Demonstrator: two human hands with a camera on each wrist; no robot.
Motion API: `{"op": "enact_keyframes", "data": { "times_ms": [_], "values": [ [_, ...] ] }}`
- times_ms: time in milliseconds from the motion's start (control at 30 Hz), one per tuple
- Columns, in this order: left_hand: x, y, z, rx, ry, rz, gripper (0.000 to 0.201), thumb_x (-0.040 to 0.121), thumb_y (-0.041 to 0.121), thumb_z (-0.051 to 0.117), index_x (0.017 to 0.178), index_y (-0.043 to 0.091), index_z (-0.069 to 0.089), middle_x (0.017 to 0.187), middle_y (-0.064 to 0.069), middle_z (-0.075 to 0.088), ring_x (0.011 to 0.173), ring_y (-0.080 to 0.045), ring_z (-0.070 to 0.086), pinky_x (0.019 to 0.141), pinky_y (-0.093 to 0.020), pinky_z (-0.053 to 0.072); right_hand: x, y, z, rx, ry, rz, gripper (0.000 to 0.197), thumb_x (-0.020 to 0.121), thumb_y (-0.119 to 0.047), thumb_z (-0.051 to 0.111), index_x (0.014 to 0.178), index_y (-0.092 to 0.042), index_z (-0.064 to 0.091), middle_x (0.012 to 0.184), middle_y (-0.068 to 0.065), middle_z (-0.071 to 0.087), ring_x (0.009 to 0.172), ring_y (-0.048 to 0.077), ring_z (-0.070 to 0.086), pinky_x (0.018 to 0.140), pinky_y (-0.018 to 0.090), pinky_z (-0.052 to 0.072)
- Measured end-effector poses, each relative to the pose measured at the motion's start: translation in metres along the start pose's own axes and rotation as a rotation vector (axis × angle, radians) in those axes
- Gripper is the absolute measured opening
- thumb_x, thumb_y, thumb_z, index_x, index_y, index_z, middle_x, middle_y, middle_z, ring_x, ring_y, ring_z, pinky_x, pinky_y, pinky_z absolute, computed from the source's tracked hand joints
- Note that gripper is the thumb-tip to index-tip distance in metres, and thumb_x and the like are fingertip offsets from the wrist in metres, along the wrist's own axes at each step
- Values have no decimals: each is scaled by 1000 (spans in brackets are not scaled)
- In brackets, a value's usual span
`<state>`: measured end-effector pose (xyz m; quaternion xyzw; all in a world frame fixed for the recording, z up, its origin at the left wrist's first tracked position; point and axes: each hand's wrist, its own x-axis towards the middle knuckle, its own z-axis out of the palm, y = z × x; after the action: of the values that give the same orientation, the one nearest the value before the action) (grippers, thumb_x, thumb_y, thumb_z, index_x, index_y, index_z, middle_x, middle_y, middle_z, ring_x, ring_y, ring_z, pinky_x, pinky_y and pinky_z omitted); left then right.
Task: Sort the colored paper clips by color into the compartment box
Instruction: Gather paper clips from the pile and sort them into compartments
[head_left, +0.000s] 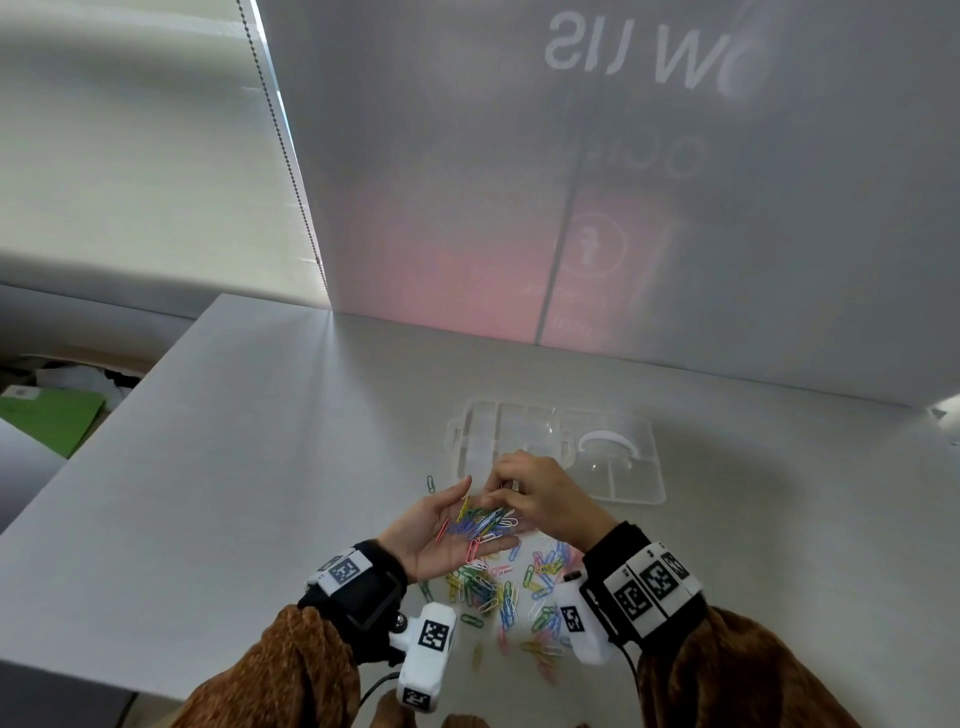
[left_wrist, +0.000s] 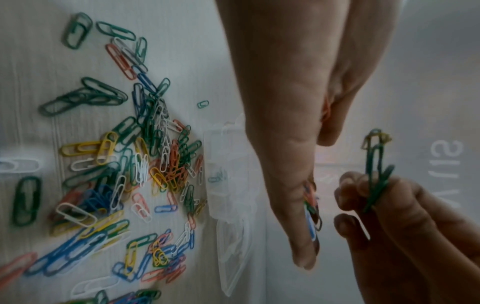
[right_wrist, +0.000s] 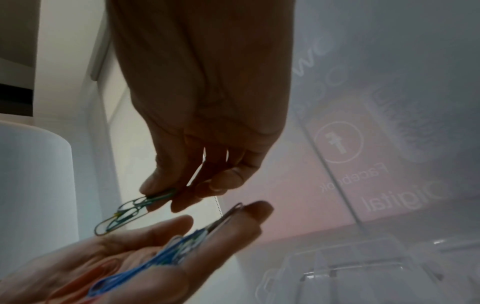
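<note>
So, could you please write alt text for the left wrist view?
A right hand pinches a few green paper clips beside the flat left hand, which carries mixed clips. Loose coloured clips litter the white table.

The table (head_left: 218, 467) is seen from high above by the head camera, looking down and forward. The left wrist view is taken close, along the left hand (left_wrist: 291, 127). The right wrist view looks up from below. Both hands are shared by all views.
</note>
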<state>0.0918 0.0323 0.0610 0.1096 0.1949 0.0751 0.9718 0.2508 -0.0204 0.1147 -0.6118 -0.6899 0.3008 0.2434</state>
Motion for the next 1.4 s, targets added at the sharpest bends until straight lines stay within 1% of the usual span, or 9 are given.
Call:
{"op": "enact_keyframes", "data": {
  "times_ms": [67, 367, 533, 700, 833, 967, 1067, 1233, 1400],
  "values": [
    [1, 1, 0, 8, -9, -7, 46, 89, 18, 62, 122, -12, 53, 124, -29, 55, 123, -45, 46, 111, -50, 27, 0, 1, -2, -20, 2, 7, 12, 83, -13, 65, 79, -2, 66, 69, -16, 47, 71, -1, 42, 65, 10, 32],
    [1, 3, 6, 97, 37, -1, 55, 78, 24, 74, 117, -11, 58, 123, -28, 57, 116, -41, 54, 107, -47, 33, -5, -6, -5, -54, -41, 19, 10, 84, -10, 64, 85, 0, 64, 75, 13, 67, 62, 13, 52, 60, 19, 42],
    [0, 2, 10, 65, 17, 0, 50, 70, 9, 80, 111, -12, 61, 120, -29, 58, 113, -41, 57, 103, -48, 39, -5, -4, -5, -38, -19, 6, 4, 83, -6, 63, 83, -2, 62, 67, -2, 56, 56, 1, 47, 57, 10, 38],
    [-3, 5, 8, 25, 30, -26, 58, 75, -3, 70, 127, -14, 48, 135, -34, 42, 123, -44, 47, 105, -48, 37, -6, -2, -13, -49, -11, 50, 3, 88, -11, 59, 86, -8, 59, 70, -8, 54, 59, -3, 47, 59, 7, 38],
    [-6, 8, 1, 42, 48, -12, 61, 81, -1, 64, 136, -11, 38, 145, -30, 32, 130, -40, 40, 107, -44, 36, 5, 24, -25, 99, 233, 187, 12, 86, -7, 61, 78, -13, 56, 65, -5, 57, 55, -3, 54, 58, 7, 39],
    [-8, 7, -5, 142, 116, 27, 57, 82, -1, 62, 134, -10, 41, 142, -28, 37, 128, -36, 45, 102, -39, 44, 34, 67, -4, 6, 299, 417, 11, 86, -8, 57, 76, -6, 59, 75, 11, 66, 68, 18, 58, 66, 26, 44],
    [-9, 4, -7, 217, 185, 49, 49, 85, -4, 56, 132, -8, 45, 136, -26, 46, 119, -31, 55, 99, -34, 47, 49, 85, 17, -102, 277, 514, 12, 88, -9, 53, 80, -2, 59, 88, 17, 66, 80, 28, 58, 65, 26, 37],
    [-11, 5, -13, 207, 257, 65, 42, 89, -11, 39, 129, -8, 48, 131, -27, 51, 114, -32, 59, 95, -33, 49, 62, 96, 32, -181, 238, 564, 19, 92, -12, 47, 90, 0, 62, 96, 17, 66, 89, 31, 61, 72, 31, 45],
    [-17, 7, -5, 141, 225, 48, 46, 83, -3, 49, 128, -10, 49, 135, -31, 45, 115, -38, 56, 93, -38, 51, 52, 86, 18, -186, 274, 489, 21, 92, -10, 44, 87, -3, 63, 91, 14, 67, 85, 29, 60, 70, 29, 43]
  ]
}}
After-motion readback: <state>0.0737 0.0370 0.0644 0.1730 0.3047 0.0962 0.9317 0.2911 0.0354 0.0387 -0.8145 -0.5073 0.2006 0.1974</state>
